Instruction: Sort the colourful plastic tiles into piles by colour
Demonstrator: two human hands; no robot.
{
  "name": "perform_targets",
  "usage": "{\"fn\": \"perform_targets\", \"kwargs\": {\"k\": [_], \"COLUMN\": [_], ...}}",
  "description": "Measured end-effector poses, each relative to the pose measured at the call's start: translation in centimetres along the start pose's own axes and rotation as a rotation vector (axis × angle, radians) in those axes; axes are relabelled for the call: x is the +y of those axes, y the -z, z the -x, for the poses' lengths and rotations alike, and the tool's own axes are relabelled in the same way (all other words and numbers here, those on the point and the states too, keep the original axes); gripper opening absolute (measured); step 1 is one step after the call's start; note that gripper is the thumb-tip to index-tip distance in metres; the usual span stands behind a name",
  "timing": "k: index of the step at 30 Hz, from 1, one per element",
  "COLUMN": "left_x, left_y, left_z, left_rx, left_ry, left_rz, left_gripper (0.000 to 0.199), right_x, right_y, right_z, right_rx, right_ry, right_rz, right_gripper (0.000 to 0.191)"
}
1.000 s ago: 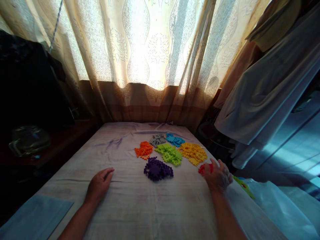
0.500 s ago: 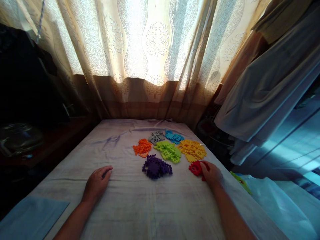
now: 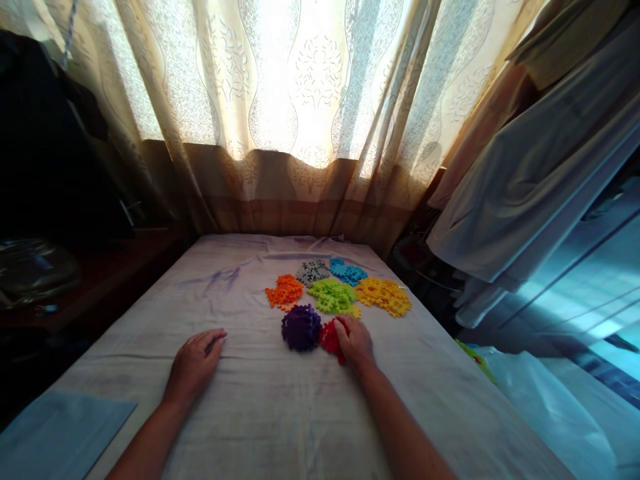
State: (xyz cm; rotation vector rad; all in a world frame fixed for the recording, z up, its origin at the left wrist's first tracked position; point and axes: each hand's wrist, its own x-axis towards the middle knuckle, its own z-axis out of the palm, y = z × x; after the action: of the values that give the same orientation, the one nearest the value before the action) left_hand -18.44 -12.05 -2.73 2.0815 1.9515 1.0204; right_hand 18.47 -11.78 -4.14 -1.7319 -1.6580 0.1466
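Observation:
My right hand is closed over a small heap of red gear-shaped plastic pieces, its fingers covering part of them. Right beside the red ones, on their left, lies a pile of purple gear-shaped pieces. My left hand rests on the sheet at the left, thumb and forefinger slightly apart and nothing in it. Behind the purple pile are lime-green pieces and orange pieces. Yellow pieces spread at the right, with grey pieces and blue pieces farthest back.
A pale sheet covers the bed-like surface. At the near left corner lies a light blue flat item. A patterned curtain hangs behind, clothes at the right. Past the right edge is a pale plastic bag.
My right hand has slid left with the red pieces, bringing them up against the purple pile, which now looks more gathered. My left hand has stayed put.

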Motion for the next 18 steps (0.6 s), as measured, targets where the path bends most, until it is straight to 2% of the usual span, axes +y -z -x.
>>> {"fn": "perform_targets", "kwargs": {"k": [7, 9, 11, 13, 15, 18], "left_x": [-0.4, -0.5, -0.7, -1.0, -1.2, -1.3], "left_y": [-0.3, -0.3, -0.5, -0.6, -0.6, -0.5], "left_z": [0.1, 0.2, 0.2, 0.2, 0.1, 0.0], "left_rx": [0.021, 0.031, 0.039, 0.046, 0.05, 0.033], "left_ry": [-0.023, -0.026, -0.023, -0.019, -0.019, -0.018], "left_rz": [0.034, 0.045, 0.051, 0.052, 0.049, 0.043], "left_gripper": [0.038, 0.037, 0.037, 0.038, 0.038, 0.038], "right_x": [-7.8, -9.4, -10.0, -9.1, -6.6, -0.2], "right_y": [-4.6, -5.6, -6.2, -5.8, -4.3, -0.2], "right_z": [1.0, 1.4, 1.2, -0.2, -2.8, -8.0], "right_rx": [-0.092, -0.102, -0.084, -0.028, 0.062, 0.206], "right_ry": [0.205, 0.247, 0.296, 0.356, 0.38, 0.21], "right_rz": [-0.135, -0.157, -0.186, -0.224, -0.226, -0.046], "right_gripper": [0.027, 0.028, 0.029, 0.029, 0.029, 0.034]}}
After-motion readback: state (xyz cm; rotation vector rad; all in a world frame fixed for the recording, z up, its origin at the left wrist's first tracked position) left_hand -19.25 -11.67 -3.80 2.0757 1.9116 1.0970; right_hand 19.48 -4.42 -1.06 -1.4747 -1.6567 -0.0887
